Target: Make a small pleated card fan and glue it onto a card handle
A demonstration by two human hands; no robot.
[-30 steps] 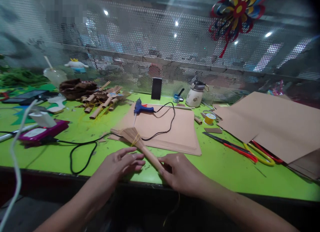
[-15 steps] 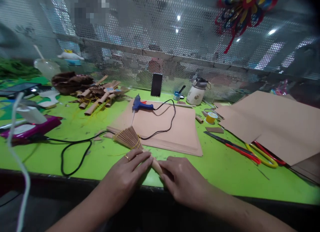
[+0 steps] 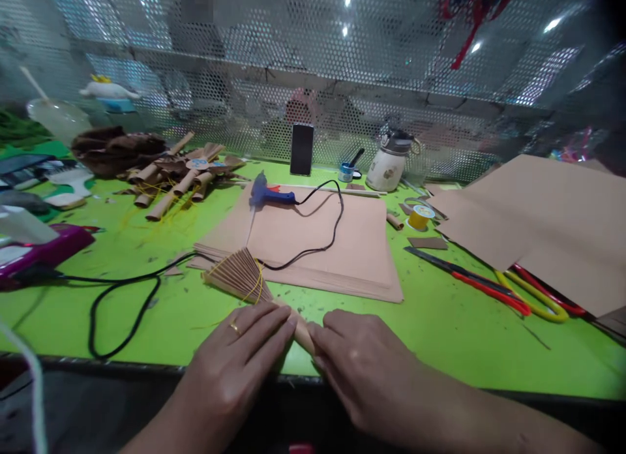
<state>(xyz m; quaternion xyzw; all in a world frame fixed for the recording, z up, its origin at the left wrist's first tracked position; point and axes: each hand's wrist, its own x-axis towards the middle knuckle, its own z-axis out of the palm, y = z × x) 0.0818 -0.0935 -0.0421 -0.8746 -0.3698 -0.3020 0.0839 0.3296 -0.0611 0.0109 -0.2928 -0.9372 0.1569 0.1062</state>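
A small paper broom (image 3: pixel 237 274) lies slantwise near the table's front edge. Its pleated brown fan points up and left, with yellow thread around it, and its handle is a rolled paper tube. My left hand (image 3: pixel 239 363) is closed over the handle just below the fan, and a ring shows on one finger. Farther down, my right hand (image 3: pixel 364 363) grips the handle's lower end between thumb and fingers. The tube's tip is hidden by that hand. Beyond the fan, a blue glue gun (image 3: pixel 274 196) rests on a stack of brown paper (image 3: pixel 317 229).
Black cord runs left toward a purple power strip (image 3: pixel 53 252). Several finished paper brooms (image 3: pixel 180 173) are heaped at back left. Scissors (image 3: pixel 469 281), a yellow thread spool (image 3: pixel 420 217) and large brown sheets (image 3: pixel 542 226) lie right. A phone (image 3: pixel 302 149) and bottle (image 3: pixel 388 160) stand behind.
The head view has tilted down and come a little closer. Both hands keep their hold on the broom's handle, with only slight shifts.
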